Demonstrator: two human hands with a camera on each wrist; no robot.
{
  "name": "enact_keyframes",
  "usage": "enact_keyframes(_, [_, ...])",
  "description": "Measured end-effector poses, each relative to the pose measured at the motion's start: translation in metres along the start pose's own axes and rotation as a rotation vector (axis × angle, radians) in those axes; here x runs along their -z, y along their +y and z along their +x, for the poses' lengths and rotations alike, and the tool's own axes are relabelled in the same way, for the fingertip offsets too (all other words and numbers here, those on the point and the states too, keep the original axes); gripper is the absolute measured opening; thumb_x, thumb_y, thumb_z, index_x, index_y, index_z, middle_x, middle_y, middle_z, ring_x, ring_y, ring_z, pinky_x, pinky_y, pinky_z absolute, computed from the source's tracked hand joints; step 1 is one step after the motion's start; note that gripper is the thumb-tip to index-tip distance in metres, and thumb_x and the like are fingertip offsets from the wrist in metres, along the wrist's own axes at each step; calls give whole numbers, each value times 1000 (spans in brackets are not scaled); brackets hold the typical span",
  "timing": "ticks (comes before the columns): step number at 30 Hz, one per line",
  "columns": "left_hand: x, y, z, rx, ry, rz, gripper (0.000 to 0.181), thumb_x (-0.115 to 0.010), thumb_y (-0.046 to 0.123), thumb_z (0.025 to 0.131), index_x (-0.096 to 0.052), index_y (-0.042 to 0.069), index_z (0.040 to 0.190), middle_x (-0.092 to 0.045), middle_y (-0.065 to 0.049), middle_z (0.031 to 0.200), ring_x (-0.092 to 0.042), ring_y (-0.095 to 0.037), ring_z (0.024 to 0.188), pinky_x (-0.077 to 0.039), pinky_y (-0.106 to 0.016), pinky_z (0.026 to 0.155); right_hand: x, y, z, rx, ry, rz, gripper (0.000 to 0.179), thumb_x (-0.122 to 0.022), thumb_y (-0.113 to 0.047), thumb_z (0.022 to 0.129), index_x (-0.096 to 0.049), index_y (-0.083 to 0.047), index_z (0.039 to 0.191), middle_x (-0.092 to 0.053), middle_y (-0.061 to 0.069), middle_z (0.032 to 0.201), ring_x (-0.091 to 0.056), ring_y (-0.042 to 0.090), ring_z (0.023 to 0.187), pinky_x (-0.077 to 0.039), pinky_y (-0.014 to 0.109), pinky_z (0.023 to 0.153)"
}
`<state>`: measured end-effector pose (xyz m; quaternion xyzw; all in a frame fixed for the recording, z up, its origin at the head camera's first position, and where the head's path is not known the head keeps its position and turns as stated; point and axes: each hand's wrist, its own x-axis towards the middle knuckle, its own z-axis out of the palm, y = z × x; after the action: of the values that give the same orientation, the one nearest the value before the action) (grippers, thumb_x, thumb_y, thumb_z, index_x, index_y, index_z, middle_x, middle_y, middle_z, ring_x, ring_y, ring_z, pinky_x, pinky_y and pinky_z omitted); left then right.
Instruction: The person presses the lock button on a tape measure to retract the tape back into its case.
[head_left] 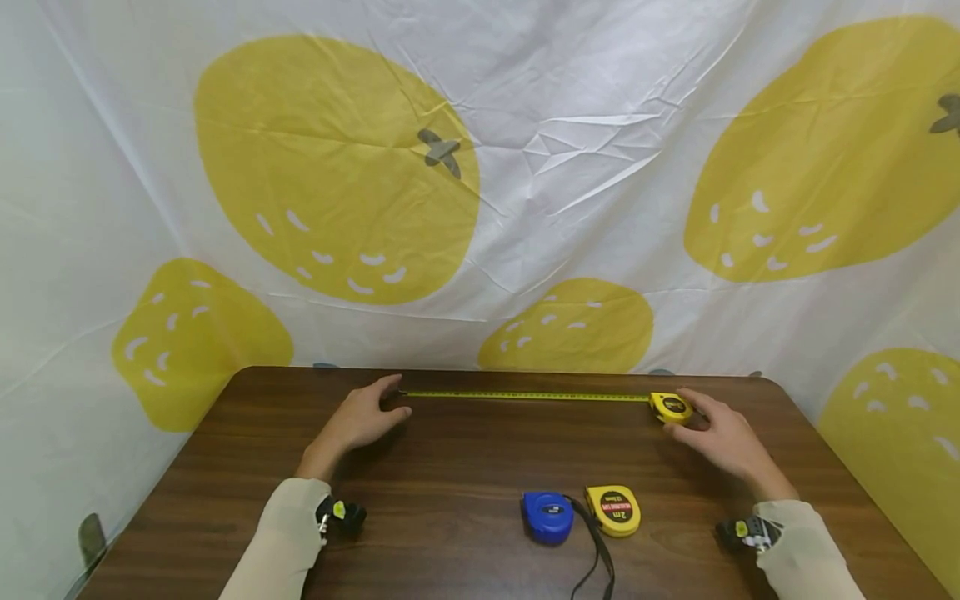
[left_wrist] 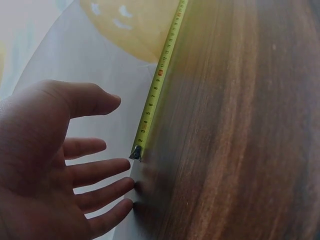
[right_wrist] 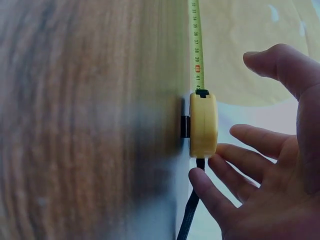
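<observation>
A yellow tape measure lies at the table's far side, its yellow-green blade drawn out straight to the left. My left hand is by the blade's end, thumb and fingers spread and holding nothing. In the left wrist view the dark end hook sits just past the fingertips. Beside the case is my right hand, fingers parted around its right end without gripping. The right wrist view shows the case on edge, with a black strap trailing near the little finger and the blade reading about 41 at its mouth.
Nearer the front of the brown wooden table lie a blue tape measure with a dark wrist strap and a second yellow tape measure. A white curtain with yellow fruit prints hangs behind the table's far edge.
</observation>
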<state>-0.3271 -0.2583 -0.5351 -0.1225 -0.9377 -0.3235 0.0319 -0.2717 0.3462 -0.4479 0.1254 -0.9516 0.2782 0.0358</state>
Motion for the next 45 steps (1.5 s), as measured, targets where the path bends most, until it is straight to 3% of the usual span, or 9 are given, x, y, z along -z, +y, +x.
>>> enact_keyframes(15, [-1, 4, -2, -19, -2, -8, 73, -77, 45, 101, -56, 9, 160, -63, -16, 155, -59, -37, 142, -46, -58, 116, 0, -1, -2, -29, -15, -17, 78, -75, -38, 103, -47, 10, 157, -47, 40, 157, -45, 63, 142, -41, 77, 109])
enact_keyframes(20, [-1, 6, -3, -24, 13, -7, 68, -76, 41, 100, -58, 7, 157, -65, -18, 151, -62, -38, 138, -48, -60, 113, 1, -1, -3, -31, -12, -8, 75, -77, -36, 103, -49, 10, 156, -50, 39, 155, -51, 61, 137, -45, 74, 106])
enact_keyframes(29, [14, 29, -19, -35, 38, 1, 59, -74, 37, 102, -64, 5, 150, -70, -19, 142, -66, -37, 131, -52, -57, 108, 1, 4, -2, -11, 19, -8, 66, -81, -30, 100, -58, 10, 147, -58, 36, 146, -57, 56, 132, -48, 71, 104])
enact_keyframes(32, [14, 27, -18, -33, 54, 20, 55, -75, 35, 101, -67, 2, 143, -74, -19, 133, -70, -38, 121, -56, -57, 99, 1, 4, -3, -13, 26, -3, 64, -83, -31, 99, -61, 10, 144, -60, 35, 144, -58, 56, 131, -48, 70, 104])
enact_keyframes(35, [20, 36, -23, -48, 49, 26, 52, -76, 32, 101, -68, -1, 141, -74, -20, 129, -71, -38, 115, -58, -55, 94, 1, 4, -4, -10, 25, 9, 63, -85, -30, 98, -62, 9, 141, -61, 34, 141, -60, 55, 129, -50, 69, 102])
enact_keyframes(39, [17, 28, -20, -24, 53, 41, 46, -77, 30, 100, -72, 3, 137, -77, -14, 124, -73, -33, 112, -58, -54, 94, 0, 6, -3, 5, 20, 14, 61, -88, -29, 95, -64, 8, 138, -65, 30, 133, -65, 49, 120, -56, 62, 95])
enact_keyframes(42, [9, 10, -12, -31, 70, 72, 39, -78, 28, 99, -76, 7, 131, -79, -9, 116, -74, -29, 106, -59, -54, 89, -1, 7, -2, 18, 17, 14, 61, -91, -27, 92, -66, 7, 136, -67, 25, 127, -67, 42, 113, -57, 54, 89])
enact_keyframes(45, [10, 9, -14, -63, 74, 87, 32, -78, 24, 97, -79, 9, 125, -79, -7, 111, -75, -28, 102, -59, -53, 87, -2, 8, -1, 32, 8, 17, 63, -94, -25, 88, -65, 6, 135, -69, 23, 125, -67, 41, 111, -56, 53, 88])
